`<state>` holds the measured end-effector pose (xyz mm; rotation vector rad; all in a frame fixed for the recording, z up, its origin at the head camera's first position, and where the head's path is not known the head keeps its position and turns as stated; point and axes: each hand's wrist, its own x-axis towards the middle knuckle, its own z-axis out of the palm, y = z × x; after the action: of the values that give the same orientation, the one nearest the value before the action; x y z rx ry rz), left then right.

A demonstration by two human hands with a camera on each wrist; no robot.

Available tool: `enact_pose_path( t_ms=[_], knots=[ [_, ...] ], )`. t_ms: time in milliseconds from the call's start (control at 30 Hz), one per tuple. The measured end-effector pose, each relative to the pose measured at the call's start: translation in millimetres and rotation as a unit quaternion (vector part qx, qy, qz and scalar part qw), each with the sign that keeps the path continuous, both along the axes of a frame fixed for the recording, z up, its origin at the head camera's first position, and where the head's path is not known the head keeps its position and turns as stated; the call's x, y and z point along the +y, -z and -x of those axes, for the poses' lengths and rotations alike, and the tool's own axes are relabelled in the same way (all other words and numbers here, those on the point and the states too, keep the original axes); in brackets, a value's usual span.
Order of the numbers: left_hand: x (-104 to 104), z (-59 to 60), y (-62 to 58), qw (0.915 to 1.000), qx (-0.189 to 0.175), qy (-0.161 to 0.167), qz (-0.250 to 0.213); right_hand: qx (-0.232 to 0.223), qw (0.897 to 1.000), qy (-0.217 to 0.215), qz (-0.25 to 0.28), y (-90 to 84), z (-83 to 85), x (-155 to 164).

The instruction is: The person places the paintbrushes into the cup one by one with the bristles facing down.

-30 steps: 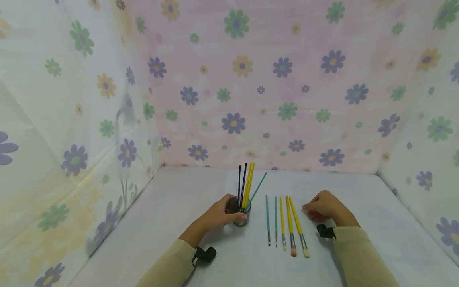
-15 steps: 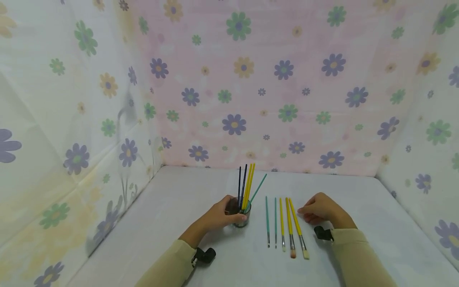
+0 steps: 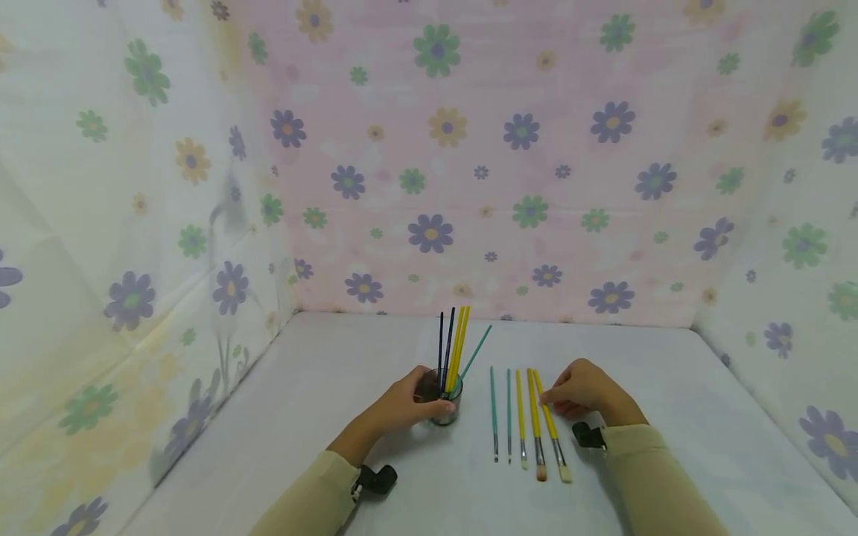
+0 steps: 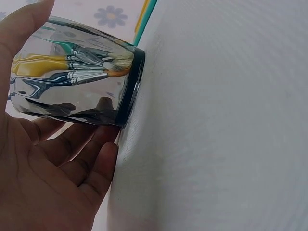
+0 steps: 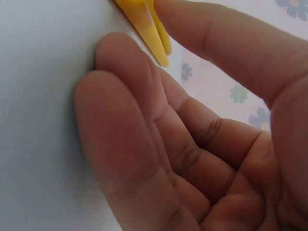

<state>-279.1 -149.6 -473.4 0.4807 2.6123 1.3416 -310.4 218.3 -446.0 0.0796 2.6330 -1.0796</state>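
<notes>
A clear glass (image 3: 450,411) stands on the table at the middle, bundling dark blue, yellow and teal paintbrushes (image 4: 91,65) with their bristles down. My left hand (image 3: 401,408) grips this glass from the left, its thumb along the near side. To the right of it lies a row of loose paintbrushes, teal ones (image 3: 492,406) at left and yellow ones (image 3: 534,406) at right, bristles toward me. My right hand (image 3: 582,388) is at the rightmost yellow paintbrush (image 3: 550,424), thumb tip right at its handle and other fingers loosely curled beside it.
White cloth covers the table (image 3: 335,350). Flower-print fabric (image 3: 482,193) hangs behind and along both sides. A small black camera (image 3: 377,480) is strapped at the left sleeve, another camera (image 3: 588,435) at the right sleeve.
My right hand has moved left, from beside the row to the rightmost yellow paintbrush. The left hand keeps its grip on the glass, and the loose brushes lie as before.
</notes>
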Motion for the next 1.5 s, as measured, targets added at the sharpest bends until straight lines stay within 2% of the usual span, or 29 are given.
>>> enact_pose_path(
  t_ms=[167, 333, 700, 967, 1267, 1400, 1500],
  knots=[
    [-3, 0.0, -2.0, 1.0, -0.001, -0.006, 0.002, -0.004, 1.0, -0.007, -0.003, -2.0, 2.7, -8],
    [-4, -0.3, -3.3, 1.0, -0.001, -0.007, 0.003, -0.008, 1.0, 0.007, -0.009, -1.7, 3.0, -11],
    [-5, -6.0, 1.1, 0.9999, -0.008, -0.009, -0.004, -0.002, 1.0, 0.01, -0.025, 1.4, -3.9, -15],
    [-2, -2.4, 3.0, 0.9999, -0.006, 0.004, -0.012, 0.0, 0.999, 0.015, -0.029, 0.2, -6.5, -13],
    [1, -1.2, 3.3, 1.0, 0.002, -0.001, -0.003, 0.0, 0.999, 0.024, -0.026, 1.6, -5.4, -11],
    [1, -0.4, -1.4, 0.9999, 0.001, 0.006, -0.013, -0.001, 0.999, 0.032, -0.021, 1.2, -4.3, -10],
    [-1, -1.1, -9.4, 0.9991, -0.011, 0.018, -0.037, -0.004, 0.999, 0.037, -0.016, 0.2, -1.8, -8]
  ],
)
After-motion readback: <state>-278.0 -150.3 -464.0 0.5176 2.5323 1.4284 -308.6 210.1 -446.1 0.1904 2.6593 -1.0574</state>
